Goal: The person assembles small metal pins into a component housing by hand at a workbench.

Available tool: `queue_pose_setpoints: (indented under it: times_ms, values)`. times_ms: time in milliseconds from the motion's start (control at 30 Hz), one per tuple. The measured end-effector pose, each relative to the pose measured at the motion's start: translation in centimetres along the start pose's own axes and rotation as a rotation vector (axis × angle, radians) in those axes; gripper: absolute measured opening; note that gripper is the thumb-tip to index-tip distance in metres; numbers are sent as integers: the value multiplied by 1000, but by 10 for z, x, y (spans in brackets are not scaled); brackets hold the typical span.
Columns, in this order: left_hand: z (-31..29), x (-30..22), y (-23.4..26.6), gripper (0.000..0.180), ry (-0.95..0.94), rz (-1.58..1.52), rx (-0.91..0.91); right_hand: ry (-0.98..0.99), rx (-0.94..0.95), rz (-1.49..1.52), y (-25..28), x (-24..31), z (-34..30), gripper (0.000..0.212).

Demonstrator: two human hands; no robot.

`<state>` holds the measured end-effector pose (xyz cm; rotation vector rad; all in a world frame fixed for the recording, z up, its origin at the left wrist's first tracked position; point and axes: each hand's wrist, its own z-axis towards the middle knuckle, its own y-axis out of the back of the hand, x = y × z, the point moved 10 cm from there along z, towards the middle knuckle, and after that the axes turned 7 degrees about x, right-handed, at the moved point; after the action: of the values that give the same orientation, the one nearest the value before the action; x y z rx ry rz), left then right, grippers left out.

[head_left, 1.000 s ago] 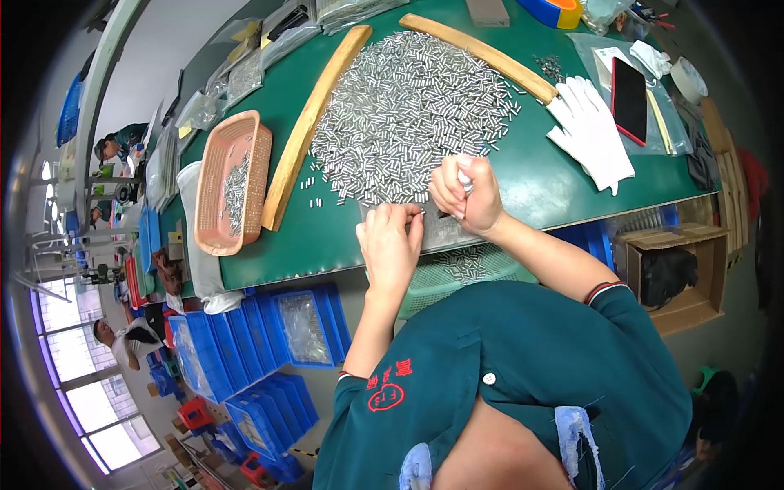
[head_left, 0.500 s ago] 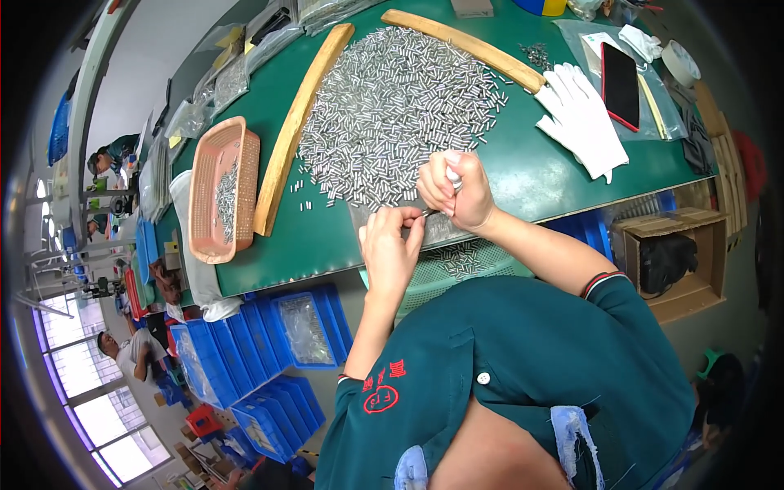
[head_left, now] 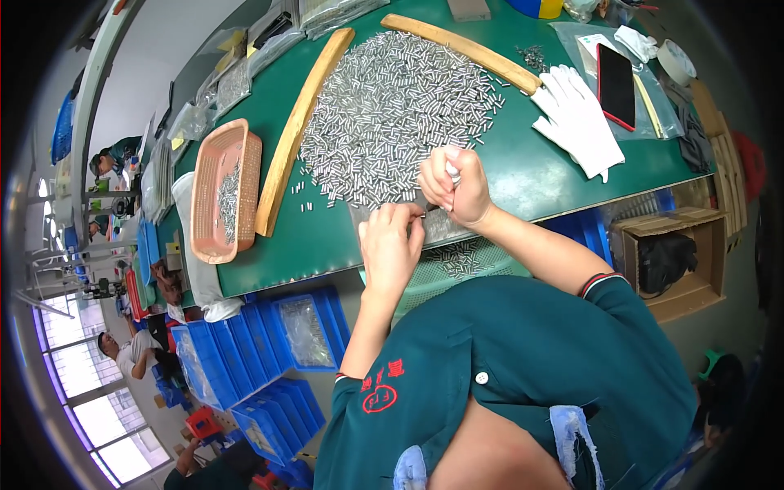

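Observation:
A broad heap of small silvery metal pins (head_left: 400, 114) covers the middle of the green table (head_left: 327, 253). At the heap's near edge my left hand (head_left: 388, 245) is closed, thumb and fingers pinching a small metal pin (head_left: 423, 215). Just to its right, my right hand (head_left: 459, 188) is wrapped in a fist around a white-handled tool (head_left: 452, 171). Only a bit of the handle shows, and a dark tip below the fist lies close to the pin. Beneath both hands, a green mesh basket (head_left: 498, 269) below the table edge holds several loose pins.
Two wooden strips (head_left: 298, 131) (head_left: 465, 46) flank the heap. A pink basket (head_left: 252, 175) with pins stands left. A white glove (head_left: 578, 122) and a red-edged phone (head_left: 616, 88) lie right. Blue bins (head_left: 245, 335) are stacked below left, and a cardboard box (head_left: 682, 298) sits below right.
My hands stay almost in place, the right fist shifting very slightly up and left. In the background at lower left, a person has come further into view.

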<state>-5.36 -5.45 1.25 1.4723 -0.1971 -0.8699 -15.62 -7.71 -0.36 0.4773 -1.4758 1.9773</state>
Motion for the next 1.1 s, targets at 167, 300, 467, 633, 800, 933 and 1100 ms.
queue_pose_setpoints:
  times_ms: [167, 300, 467, 633, 800, 933, 1100]
  values:
    - [0, -10, -2, 10, -113, 30, 60, -15, -18, 38, 2, 0, 0, 44]
    - [-6, 4, 2, 9, 5, -94, -3, -32, 3, 22, -1, 0, 0, 44]
    - [-8, 2, 6, 13, 70, 19, -45, -57, 15, 30, -1, -4, -1, 43]
    - [-5, 2, 2, 10, 15, -55, -48, -74, 38, 43, -5, -3, -1, 42]
    - [-8, 10, -5, 9, 81, -93, 0, -84, 43, 28, -9, -3, -2, 41]
    - [-8, 9, -4, 10, 71, -95, -19, -64, 36, 68, -6, -2, -2, 41]
    - [-8, 10, -5, 10, 59, -104, -20, -39, 121, -74, -17, 0, -3, 41]
